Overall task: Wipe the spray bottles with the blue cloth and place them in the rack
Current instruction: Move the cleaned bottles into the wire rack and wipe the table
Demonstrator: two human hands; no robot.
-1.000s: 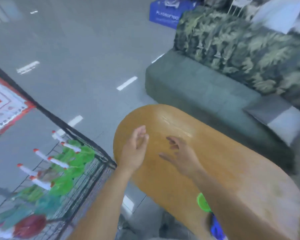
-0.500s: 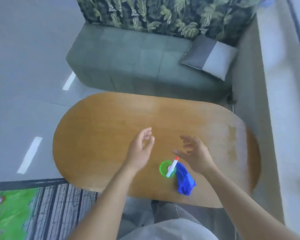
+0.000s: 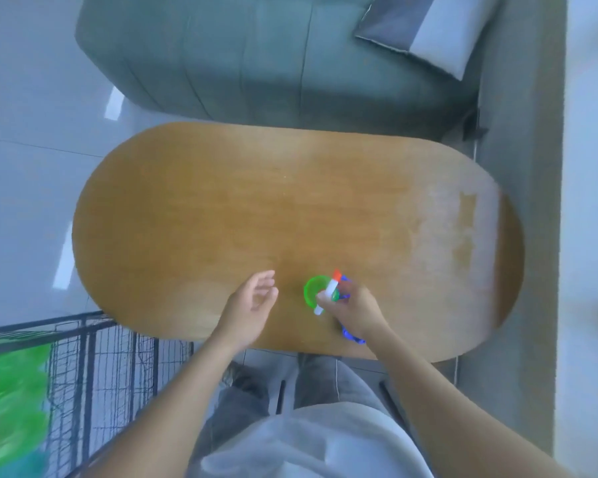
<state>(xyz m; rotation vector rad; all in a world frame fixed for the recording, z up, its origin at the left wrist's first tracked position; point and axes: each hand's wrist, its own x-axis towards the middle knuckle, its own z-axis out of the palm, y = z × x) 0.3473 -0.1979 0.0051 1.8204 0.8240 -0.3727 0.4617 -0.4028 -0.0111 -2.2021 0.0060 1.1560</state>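
A green spray bottle with a white, red-tipped nozzle stands on the oval wooden table near its front edge. My right hand comes in from the right, its fingers curled round the bottle's neck under the nozzle. The blue cloth lies under this hand, only its edges showing. My left hand hovers open just left of the bottle, not touching it. The black wire rack stands at the lower left, with blurred green bottles in it.
A green sofa with a grey and white cushion stands behind the table. A pale wall ledge runs along the right. My legs are against the table's front edge.
The view swung from the rack to the table. My right hand came down onto the bottle's neck, over the cloth. My left hand stayed open beside the bottle.
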